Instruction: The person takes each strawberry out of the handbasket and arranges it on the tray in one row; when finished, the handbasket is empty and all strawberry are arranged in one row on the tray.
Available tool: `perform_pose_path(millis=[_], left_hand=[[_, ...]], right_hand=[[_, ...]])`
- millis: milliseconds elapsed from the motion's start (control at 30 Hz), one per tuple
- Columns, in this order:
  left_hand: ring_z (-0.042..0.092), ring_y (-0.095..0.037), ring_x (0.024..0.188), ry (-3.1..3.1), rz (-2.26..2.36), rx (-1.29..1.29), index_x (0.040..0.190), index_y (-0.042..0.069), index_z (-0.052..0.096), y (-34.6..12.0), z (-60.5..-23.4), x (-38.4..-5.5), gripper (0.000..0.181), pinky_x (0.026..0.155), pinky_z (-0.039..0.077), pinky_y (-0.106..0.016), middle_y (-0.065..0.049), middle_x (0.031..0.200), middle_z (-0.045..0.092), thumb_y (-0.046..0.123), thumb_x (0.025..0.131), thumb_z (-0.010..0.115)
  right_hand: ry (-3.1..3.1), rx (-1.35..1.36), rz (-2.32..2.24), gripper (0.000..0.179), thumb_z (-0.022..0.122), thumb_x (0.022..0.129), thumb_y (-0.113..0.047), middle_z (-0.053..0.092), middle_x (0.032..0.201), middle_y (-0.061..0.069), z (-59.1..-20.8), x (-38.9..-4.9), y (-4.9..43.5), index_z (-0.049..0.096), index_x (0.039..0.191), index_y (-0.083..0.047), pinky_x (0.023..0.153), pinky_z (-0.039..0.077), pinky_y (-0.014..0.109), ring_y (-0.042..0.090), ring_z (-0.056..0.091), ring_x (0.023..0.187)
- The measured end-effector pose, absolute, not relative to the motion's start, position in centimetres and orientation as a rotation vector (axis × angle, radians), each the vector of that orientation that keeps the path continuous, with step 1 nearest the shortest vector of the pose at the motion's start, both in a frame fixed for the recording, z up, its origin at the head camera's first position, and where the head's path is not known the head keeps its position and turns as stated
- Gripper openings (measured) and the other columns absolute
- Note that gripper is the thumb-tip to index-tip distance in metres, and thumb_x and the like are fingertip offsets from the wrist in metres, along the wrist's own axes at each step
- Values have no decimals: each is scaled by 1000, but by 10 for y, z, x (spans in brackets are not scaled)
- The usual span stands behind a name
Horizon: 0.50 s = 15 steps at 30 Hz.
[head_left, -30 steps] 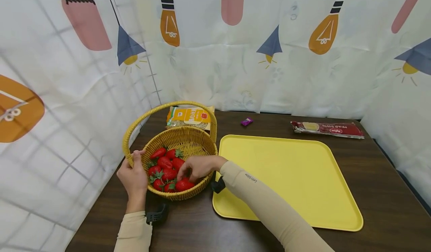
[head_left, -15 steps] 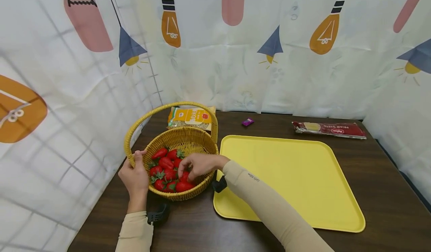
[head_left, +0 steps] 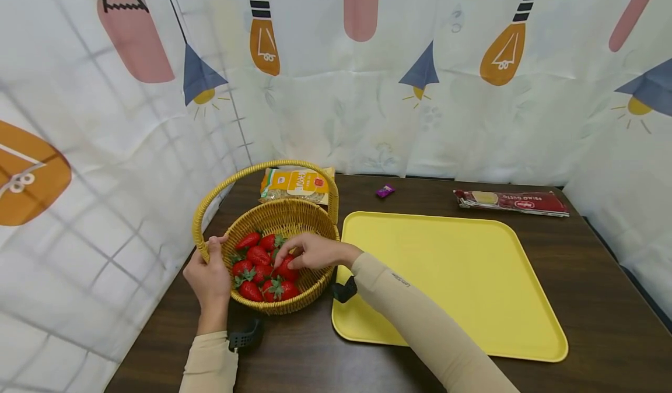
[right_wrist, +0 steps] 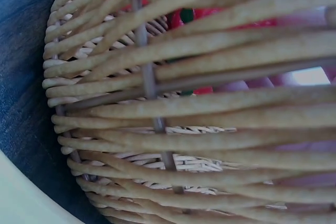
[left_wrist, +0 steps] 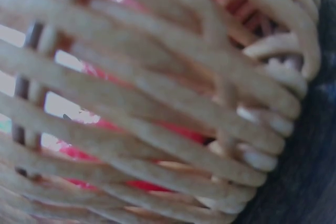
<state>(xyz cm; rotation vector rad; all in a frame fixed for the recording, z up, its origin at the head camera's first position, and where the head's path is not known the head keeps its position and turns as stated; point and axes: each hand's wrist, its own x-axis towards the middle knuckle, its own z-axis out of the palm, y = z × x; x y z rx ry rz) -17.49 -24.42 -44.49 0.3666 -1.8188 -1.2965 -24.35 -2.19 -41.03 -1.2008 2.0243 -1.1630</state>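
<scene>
A yellow wicker basket (head_left: 315, 291) with a tall arched handle holds several red strawberries (head_left: 257, 255) with green leaves. My left hand (head_left: 211, 279) grips the basket's left side where the handle meets the rim, thumb up along the handle. Over the basket, my right hand (head_left: 314, 251) reaches in from the right and pinches one strawberry (head_left: 287, 269) between thumb and fingers, above the front berries. The left wrist view is filled by blurred basket weave (left_wrist: 157, 93) with red berries showing through the gaps. In the right wrist view, the weave (right_wrist: 199, 114) hides most of the hand.
A yellow tray (head_left: 446, 282) lies right of the basket, under the right forearm. Behind the basket leans an orange-labelled food packet (head_left: 298, 184). A small purple-wrapped candy (head_left: 385, 191) and a long red snack packet (head_left: 511, 202) lie along the back of the dark table (head_left: 325, 369).
My right hand has risen slightly from among the strawberries, now with one between its fingers. A front strawberry has turned, showing its leaves. My left hand stays at the basket.
</scene>
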Motion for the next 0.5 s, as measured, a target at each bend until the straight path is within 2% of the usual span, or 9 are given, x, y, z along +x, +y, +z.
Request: perform_pose_path(millis=[67,333,500], left_hand=[[54,-1,79,-1819,-1293,364,96,-1,76,-244,-445,-175,44,69,33,-23,-20,95,70,37,99,55],[53,0,77,-1833,-1283,361,94,-1,76,-246,-447,-174,44,68,33,-22,-21,94,70,37,100,55],[53,0,77,-1835,-1283,361,93,-2,76,-247,-447,-175,44,68,34,-21,-23,93,70,36,100,55]], right_hand=[[2049,-1200,-1185,21,60,94,-2,63,116,-3,-411,-243,-21,72,111,-8,90,45,22,5,54,104],[2136,-1180,-1335,25,57,98,-8,63,110,-4,-411,-242,-11,71,117,-9,78,42,24,10,50,94],[2004,-1060,-1500,28,54,99,-7,61,119,2,-409,-238,1,67,124,-7,79,52,26,11,60,92]])
